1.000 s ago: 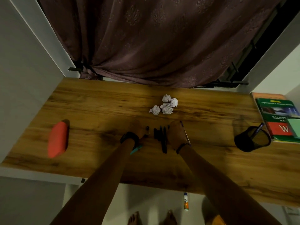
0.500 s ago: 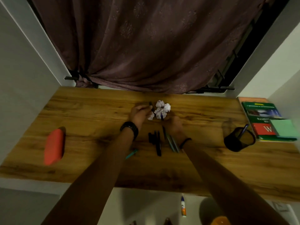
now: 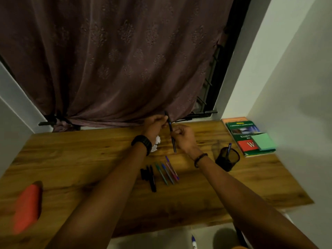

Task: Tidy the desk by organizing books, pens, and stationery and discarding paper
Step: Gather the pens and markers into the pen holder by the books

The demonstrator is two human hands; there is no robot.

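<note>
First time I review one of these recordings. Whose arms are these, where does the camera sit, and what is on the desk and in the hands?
No machine here: these are a person's two bare arms. Every picture comes from one wide-angle camera worn on the head, looking forward and down. The left hand and the right hand both hold one dark pen above the wooden desk. On the desk lie black markers, a row of coloured pens, crumpled paper partly hidden behind the left wrist, a black mesh pen cup with a blue pen in it, a stack of books topped by a green sticky-note pad, and, at the left, a blurred red case.
</note>
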